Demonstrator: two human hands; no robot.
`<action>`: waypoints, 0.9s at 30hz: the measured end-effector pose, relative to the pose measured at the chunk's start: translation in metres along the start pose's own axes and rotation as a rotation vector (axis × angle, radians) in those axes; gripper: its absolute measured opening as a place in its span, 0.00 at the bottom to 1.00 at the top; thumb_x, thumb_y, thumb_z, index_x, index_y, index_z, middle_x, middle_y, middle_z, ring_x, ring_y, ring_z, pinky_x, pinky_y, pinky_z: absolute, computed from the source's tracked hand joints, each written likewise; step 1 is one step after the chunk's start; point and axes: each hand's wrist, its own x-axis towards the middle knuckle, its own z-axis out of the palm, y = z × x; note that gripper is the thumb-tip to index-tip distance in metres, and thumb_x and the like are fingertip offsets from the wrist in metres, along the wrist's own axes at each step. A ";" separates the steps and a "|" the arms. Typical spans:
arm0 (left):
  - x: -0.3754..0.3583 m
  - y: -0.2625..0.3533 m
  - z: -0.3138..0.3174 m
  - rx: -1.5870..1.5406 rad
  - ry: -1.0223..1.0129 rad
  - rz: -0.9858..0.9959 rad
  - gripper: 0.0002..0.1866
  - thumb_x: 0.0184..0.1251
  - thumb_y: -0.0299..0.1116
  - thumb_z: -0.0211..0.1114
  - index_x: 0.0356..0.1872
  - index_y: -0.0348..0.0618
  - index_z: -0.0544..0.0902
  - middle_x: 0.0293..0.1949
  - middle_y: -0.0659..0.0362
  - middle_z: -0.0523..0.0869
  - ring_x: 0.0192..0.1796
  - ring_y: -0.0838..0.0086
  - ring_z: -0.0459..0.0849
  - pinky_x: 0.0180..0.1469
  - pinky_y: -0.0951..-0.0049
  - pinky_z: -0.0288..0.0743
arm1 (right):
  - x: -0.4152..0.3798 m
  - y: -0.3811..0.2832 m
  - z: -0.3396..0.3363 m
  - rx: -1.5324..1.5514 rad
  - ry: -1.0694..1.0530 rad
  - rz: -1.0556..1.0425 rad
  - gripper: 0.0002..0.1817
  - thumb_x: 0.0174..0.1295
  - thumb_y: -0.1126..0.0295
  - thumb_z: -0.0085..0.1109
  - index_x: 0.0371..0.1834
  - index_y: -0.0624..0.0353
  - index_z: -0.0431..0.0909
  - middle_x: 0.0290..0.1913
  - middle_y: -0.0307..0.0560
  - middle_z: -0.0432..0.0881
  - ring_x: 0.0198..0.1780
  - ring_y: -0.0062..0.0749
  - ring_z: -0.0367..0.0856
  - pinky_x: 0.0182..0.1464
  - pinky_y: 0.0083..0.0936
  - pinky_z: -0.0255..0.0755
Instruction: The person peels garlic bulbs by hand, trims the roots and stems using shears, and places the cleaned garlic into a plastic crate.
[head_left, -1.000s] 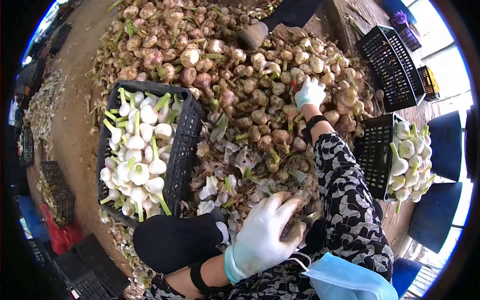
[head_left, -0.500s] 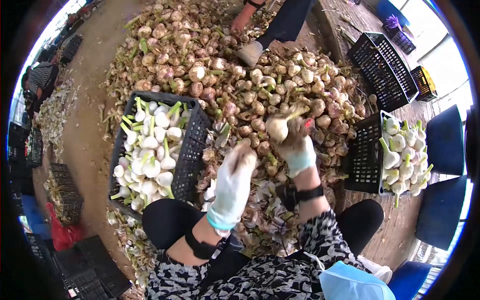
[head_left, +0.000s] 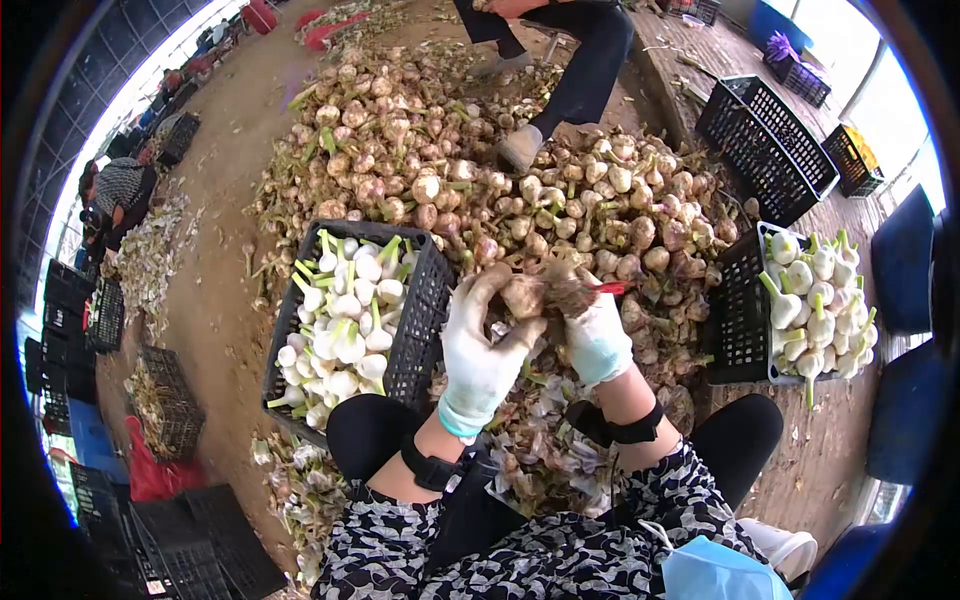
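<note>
My left hand (head_left: pixel 478 352), in a white glove with a turquoise cuff, has its fingers and thumb curled round a dirty garlic bulb (head_left: pixel 522 297). Close against the bulb's right side is my right hand (head_left: pixel 598 342), also gloved, its soiled fingers closed. A small red-ended object (head_left: pixel 610 288) sticks out from them; its kind is mostly hidden. Below both hands lie loose papery garlic skins (head_left: pixel 545 430). Beyond them spreads a large heap of unpeeled garlic (head_left: pixel 400 150).
A black crate (head_left: pixel 430 300) of clean white garlic stands on my left, and another filled crate (head_left: pixel 735 310) on my right. At the far side, a person's dark-trousered leg (head_left: pixel 590 60) rests by the heap. More black crates (head_left: pixel 765 150) sit on boards at right.
The garlic bulb, earlier at my right hand, is now in my left hand's grasp. My hands have come together. The other person's hand has drawn back from the heap, and my view has shifted.
</note>
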 end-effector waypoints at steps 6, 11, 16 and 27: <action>-0.002 -0.002 -0.005 0.035 -0.033 0.052 0.30 0.46 0.22 0.74 0.53 0.32 0.73 0.51 0.55 0.75 0.53 0.69 0.76 0.58 0.72 0.70 | -0.006 -0.040 0.013 0.131 0.003 0.188 0.18 0.62 0.66 0.61 0.47 0.70 0.72 0.37 0.42 0.83 0.37 0.18 0.80 0.40 0.17 0.75; -0.001 -0.001 -0.008 0.098 -0.043 0.140 0.29 0.44 0.21 0.75 0.51 0.32 0.74 0.49 0.53 0.76 0.52 0.67 0.77 0.56 0.71 0.71 | -0.006 -0.030 -0.003 0.212 -0.122 0.097 0.31 0.51 0.50 0.70 0.46 0.67 0.74 0.39 0.39 0.82 0.40 0.18 0.79 0.42 0.18 0.74; -0.001 0.002 -0.011 0.089 -0.017 0.167 0.27 0.45 0.22 0.74 0.50 0.32 0.75 0.47 0.53 0.78 0.48 0.66 0.79 0.53 0.72 0.72 | -0.006 -0.028 -0.006 0.303 -0.196 -0.050 0.20 0.55 0.62 0.67 0.46 0.62 0.75 0.37 0.38 0.81 0.40 0.22 0.80 0.40 0.19 0.74; -0.003 0.005 0.004 -0.228 -0.003 -0.255 0.25 0.66 0.33 0.63 0.60 0.30 0.69 0.46 0.56 0.81 0.49 0.73 0.79 0.59 0.74 0.67 | -0.019 -0.037 0.002 0.250 -0.063 -0.014 0.21 0.45 0.91 0.44 0.43 0.67 0.76 0.42 0.43 0.81 0.44 0.24 0.79 0.49 0.21 0.72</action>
